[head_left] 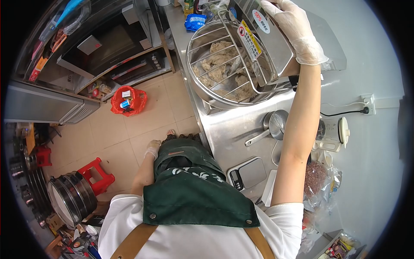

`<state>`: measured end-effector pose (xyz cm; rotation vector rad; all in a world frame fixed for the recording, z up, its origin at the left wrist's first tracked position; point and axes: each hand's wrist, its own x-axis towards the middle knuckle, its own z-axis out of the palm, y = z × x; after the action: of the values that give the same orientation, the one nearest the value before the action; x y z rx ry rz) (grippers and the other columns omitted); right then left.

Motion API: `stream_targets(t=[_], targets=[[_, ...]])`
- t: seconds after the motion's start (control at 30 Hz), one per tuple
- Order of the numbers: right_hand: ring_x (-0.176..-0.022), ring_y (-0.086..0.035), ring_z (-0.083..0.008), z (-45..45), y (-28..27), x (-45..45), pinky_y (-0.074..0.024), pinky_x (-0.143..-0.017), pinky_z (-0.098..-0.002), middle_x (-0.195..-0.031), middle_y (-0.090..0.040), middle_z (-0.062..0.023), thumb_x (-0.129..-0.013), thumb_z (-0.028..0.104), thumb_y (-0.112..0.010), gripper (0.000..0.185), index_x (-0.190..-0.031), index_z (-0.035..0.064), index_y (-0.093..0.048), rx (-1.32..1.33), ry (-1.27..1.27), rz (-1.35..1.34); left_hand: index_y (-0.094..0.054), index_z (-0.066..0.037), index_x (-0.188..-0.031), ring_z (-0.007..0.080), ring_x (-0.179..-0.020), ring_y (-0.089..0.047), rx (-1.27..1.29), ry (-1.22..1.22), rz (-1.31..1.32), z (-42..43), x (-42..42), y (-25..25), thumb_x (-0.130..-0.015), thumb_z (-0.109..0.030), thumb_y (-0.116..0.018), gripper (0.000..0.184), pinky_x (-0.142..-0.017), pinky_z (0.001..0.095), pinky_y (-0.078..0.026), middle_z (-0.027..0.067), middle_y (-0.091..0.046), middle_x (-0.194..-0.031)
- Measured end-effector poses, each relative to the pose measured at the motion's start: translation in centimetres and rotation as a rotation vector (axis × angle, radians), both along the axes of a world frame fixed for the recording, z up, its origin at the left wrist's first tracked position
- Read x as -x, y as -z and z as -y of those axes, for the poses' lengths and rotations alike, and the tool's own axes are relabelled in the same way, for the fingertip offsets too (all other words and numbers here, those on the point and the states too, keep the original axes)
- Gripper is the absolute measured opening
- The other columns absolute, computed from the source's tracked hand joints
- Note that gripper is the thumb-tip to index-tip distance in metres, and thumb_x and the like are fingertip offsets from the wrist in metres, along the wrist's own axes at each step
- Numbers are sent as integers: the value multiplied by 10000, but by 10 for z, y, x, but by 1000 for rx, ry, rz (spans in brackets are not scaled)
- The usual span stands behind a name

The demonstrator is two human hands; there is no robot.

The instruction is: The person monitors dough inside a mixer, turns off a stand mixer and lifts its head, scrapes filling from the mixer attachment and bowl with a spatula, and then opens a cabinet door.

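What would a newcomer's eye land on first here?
Probably the steel bowl at the top, with rough, dough-like lumps beneath a wire guard and the gloved right hand on the machine beside it. Next, the bright red bag on the floor, left of centre, and the dark green apron, low in the middle.

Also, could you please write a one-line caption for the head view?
Gloved right hand on a steel mixer, its wire guard over a bowl of rough, lumpy dough.
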<state>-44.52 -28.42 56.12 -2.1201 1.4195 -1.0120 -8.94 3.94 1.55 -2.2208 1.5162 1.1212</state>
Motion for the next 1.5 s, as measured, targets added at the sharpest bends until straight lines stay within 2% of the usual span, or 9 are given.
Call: stream_targets(t=[0.43,0.73,0.83,1.13,1.2,1.23,1.27,1.33,1.5], targets=[[-924,-663,-210,0,0,1,-500,-835,-300,-1004,-712,-157,-897,183,-604,299,-1098,-27,-672,-2,1,-3,-655,-91,-1067,315,-1135,-595,6,205,79,3,0,-7,-912,-192,-458,270,-954,393,-492,170,-618,-1209],[-904,-663,-201,1,1,1,-502,-821,-298,-986,-712,-152,-899,171,-604,283,-1084,-32,-673,8,-7,1,-658,-28,-1136,347,-1195,-547,-25,-94,-66,3,-2,-6,-908,-376,-458,462,-1015,393,-414,225,-592,-1255],[-905,-664,-203,2,1,1,-503,-822,-299,-987,-712,-153,-897,172,-605,281,-1078,-30,-675,25,-14,0,-670,-23,-1116,352,-1181,-555,13,29,-37,-6,-19,44,-897,-379,-474,462,-1012,394,-412,223,-600,-1245],[-936,-670,-302,8,5,8,-507,-840,-345,-982,-695,-193,-868,220,-612,287,-1044,6,-689,156,-61,-100,-637,-2,-1125,393,-1112,-572,65,-302,-138,-6,3,-9,-924,-284,-481,380,-959,452,-450,255,-619,-1170],[-955,-660,-343,14,7,14,-514,-853,-387,-1013,-686,-201,-835,270,-632,325,-1051,34,-690,203,-37,-205,-644,1,-1063,406,-1042,-595,141,406,39,-11,-23,35,-922,-272,-489,345,-904,482,-473,261,-639,-1087],[-935,-653,-361,15,9,17,-514,-845,-407,-975,-685,-198,-810,276,-657,313,-1017,43,-685,209,-80,-157,-651,-54,-973,372,-973,-639,256,497,110,-16,-18,24,-888,-89,-455,217,-836,472,-508,224,-659,-1025],[-826,-693,-260,28,20,30,-531,-753,-376,-794,-709,-93,-773,395,-640,304,-906,140,-738,241,-188,-226,-647,-52,-958,376,-918,-643,251,51,-64,-18,-14,28,-894,-150,-476,207,-786,484,-505,229,-657,-998],[-826,-679,-304,29,18,26,-529,-763,-400,-803,-697,-104,-773,412,-638,302,-802,120,-708,250,-68,-376,-655,-44,-905,384,-904,-634,224,36,-163,-18,-41,78,-888,-201,-493,227,-768,489,-497,240,-652,-955],[-886,-667,-303,36,24,26,-523,-800,-401,-889,-704,-91,-781,411,-651,317,-923,135,-714,276,-26,-428,-629,-19,-746,237,-605,-530,48,-473,-261,5,-17,23,-838,-243,-531,262,-585,408,-425,132,-580,-657]])
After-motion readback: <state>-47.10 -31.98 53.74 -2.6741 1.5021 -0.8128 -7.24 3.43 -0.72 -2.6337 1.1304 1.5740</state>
